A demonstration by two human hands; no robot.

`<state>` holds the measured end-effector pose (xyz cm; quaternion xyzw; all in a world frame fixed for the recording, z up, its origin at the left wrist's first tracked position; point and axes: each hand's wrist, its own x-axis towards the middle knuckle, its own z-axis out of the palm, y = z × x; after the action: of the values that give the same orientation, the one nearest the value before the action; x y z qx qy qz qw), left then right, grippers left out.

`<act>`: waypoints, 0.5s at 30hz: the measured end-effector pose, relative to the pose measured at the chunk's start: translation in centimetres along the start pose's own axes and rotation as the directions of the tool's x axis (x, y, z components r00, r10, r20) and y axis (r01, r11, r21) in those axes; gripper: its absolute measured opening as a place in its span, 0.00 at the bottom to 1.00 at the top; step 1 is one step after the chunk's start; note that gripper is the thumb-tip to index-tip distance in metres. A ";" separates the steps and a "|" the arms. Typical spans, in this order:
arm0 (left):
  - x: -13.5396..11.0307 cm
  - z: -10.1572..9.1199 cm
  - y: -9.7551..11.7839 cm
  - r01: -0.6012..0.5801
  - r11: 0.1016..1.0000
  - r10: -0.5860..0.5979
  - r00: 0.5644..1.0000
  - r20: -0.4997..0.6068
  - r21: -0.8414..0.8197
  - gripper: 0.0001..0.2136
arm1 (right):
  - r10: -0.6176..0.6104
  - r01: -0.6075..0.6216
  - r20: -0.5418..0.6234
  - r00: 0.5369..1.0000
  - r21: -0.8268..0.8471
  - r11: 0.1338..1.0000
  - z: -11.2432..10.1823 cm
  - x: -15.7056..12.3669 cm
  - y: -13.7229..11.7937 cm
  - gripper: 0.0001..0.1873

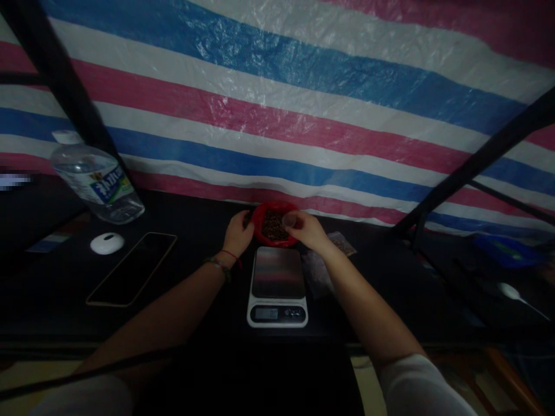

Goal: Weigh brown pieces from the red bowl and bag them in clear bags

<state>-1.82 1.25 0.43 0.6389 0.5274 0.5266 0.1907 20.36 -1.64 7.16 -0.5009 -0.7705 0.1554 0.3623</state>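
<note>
Closest to us: white sleeves (410,384) at both edges of view, fwd of them the digital scale (278,274), ctr of the black table (191,225). Plate faces up, nothing on it; LCD too small to read for sure. Just R of scale: clear plastic bags (318,273), partly under our R forearm. Phone (133,268) lies flat, L side; white spoon (509,290) far R. White mouse (107,243) just past the phone.

Just behind scale: red bag (259,224), mouth open, w/ brown bits (273,226) inside. Our left hand (238,234) is at its L rim, fingers curled; can't tell if it grips the rim or the dark bit there. Our right hand (306,228) pinches a small clear cup (289,220) over the bag's R side, cup tilted; contents n/a, too blurred. Bottle (99,179) upright, back L. Striped tarp (277,121) behind everything.
</note>
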 end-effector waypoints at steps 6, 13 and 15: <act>0.2 0.9 -2.0 0.219 0.969 -0.212 0.974 0.074 -0.110 0.19 | 0.041 0.064 0.249 0.968 -0.397 0.915 0.8 1.8 0.1 0.14; 0.0 2.0 -2.5 0.191 0.957 -0.125 0.950 0.285 -0.218 0.23 | 0.093 0.097 0.338 0.937 -0.505 0.858 1.6 2.3 1.3 0.13; -0.1 2.0 -2.3 0.201 0.939 -0.101 0.937 0.334 -0.279 0.26 | 0.071 0.112 0.362 0.930 -0.461 0.880 2.1 2.7 1.2 0.12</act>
<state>-1.16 2.63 -2.24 0.6341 0.4493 0.4773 0.4102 19.04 1.53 6.11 -0.5276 -0.8443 0.0493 0.0795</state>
